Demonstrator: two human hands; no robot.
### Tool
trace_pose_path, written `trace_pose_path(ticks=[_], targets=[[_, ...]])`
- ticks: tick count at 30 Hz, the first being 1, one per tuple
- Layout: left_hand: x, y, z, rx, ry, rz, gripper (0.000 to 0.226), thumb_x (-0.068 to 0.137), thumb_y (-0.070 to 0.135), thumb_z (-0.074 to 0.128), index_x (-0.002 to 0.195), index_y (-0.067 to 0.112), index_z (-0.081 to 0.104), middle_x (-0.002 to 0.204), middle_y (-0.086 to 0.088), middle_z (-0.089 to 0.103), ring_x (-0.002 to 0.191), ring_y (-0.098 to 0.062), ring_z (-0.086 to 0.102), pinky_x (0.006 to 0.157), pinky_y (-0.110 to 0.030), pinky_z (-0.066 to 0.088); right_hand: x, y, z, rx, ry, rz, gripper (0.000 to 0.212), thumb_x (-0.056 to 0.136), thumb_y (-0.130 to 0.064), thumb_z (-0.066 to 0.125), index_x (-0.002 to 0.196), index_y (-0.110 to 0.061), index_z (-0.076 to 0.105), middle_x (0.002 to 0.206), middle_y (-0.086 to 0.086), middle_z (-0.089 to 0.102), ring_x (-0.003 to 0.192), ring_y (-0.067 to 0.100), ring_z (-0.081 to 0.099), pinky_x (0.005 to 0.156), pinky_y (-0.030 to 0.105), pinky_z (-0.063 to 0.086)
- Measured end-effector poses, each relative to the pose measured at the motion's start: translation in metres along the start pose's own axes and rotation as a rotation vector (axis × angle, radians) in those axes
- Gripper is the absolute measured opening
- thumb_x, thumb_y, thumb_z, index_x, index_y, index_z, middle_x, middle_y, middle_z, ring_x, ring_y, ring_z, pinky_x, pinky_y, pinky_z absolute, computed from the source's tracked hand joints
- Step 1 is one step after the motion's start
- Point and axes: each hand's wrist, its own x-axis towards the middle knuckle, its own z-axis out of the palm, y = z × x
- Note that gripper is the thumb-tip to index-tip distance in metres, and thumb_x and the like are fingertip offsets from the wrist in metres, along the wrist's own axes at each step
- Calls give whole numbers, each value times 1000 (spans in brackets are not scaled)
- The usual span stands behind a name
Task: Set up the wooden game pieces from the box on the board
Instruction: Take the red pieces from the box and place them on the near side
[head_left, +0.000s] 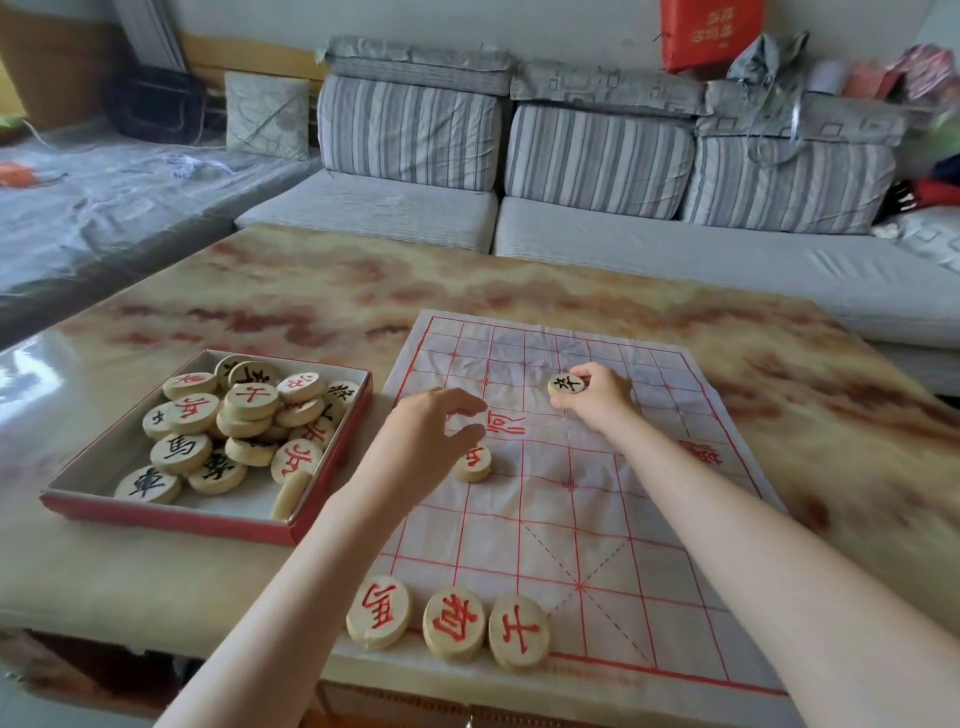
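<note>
A white paper board (597, 519) with a red grid lies on the table. Three round wooden pieces with red characters (449, 621) stand along its near edge. Another red-marked piece (474, 463) rests on the board's left side, just under my left hand (436, 431), whose fingers are spread above it, holding nothing. My right hand (597, 395) grips a black-marked piece (567, 385) over the far middle of the board. A red-edged box (332, 467) left of the board holds several more pieces (239, 426) in a heap.
The marbled table (260, 312) runs left and far beyond the board. A striped grey sofa (571, 208) stands close behind the table's far edge. The table's near edge (156, 623) lies just below the box.
</note>
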Motion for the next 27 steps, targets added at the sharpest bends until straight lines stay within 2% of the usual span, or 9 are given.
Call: trace_pose_path(ticks=[3,7,11,13,15,17,20,23,27], targets=[[5,-8,3,6,20,1,26,86,23,60,112,22,64,113,7,66,99,-6,60,83,-12,37,16,-1,7,-57,-1,-1,55,76,-29,73,125,-15,54,125,12,51,123,30,35,95,35,41],[9,-25,2,-2,22,-30,25,85,22,61,110,23,65,112,8,66,104,-5,58,88,-12,35,28,6,12,-167,24,42,56,74,-44,71,122,-19,55,124,8,54,120,30,35,80,30,32],[4,-39,-7,-13,82,-74,24,83,16,63,106,21,68,107,5,66,96,-5,56,85,-12,35,25,5,11,-185,13,32,64,77,-48,67,131,-20,47,133,12,40,126,32,29,93,33,33],[0,-48,-18,36,133,-98,23,83,15,62,105,19,68,102,1,65,93,-13,56,83,-21,39,16,-5,10,-158,62,-27,59,80,-45,65,131,-19,48,133,13,39,126,33,29,97,35,32],[-2,-62,-31,137,213,-101,23,82,19,60,103,17,70,102,-6,66,96,-26,58,86,-32,45,5,-22,16,-88,65,-129,49,81,-39,66,124,-18,55,127,12,47,123,32,35,97,34,32],[-5,-77,-48,210,312,-146,26,79,19,61,104,15,69,108,-13,65,103,-34,55,90,-39,44,-9,-43,25,-6,8,-252,40,81,-31,68,117,-16,61,122,8,57,120,28,43,96,30,33],[-10,-95,-69,307,373,-274,38,82,18,65,119,14,60,126,-11,55,117,-31,43,99,-43,35,-34,-80,42,129,-192,-404,39,83,-21,67,120,-13,60,121,3,62,118,18,48,95,24,35],[-14,-111,-81,286,333,-337,49,80,19,67,127,16,53,134,-11,48,122,-32,39,102,-43,33,-57,-116,62,168,-358,-498,47,84,-20,65,129,-14,53,132,2,56,120,15,48,92,19,33],[-16,-124,-83,269,251,-391,49,78,24,70,124,14,56,128,-15,53,117,-34,45,95,-41,38,-75,-149,91,174,-493,-529,55,85,-21,63,137,-15,45,135,6,53,121,18,50,94,21,35]])
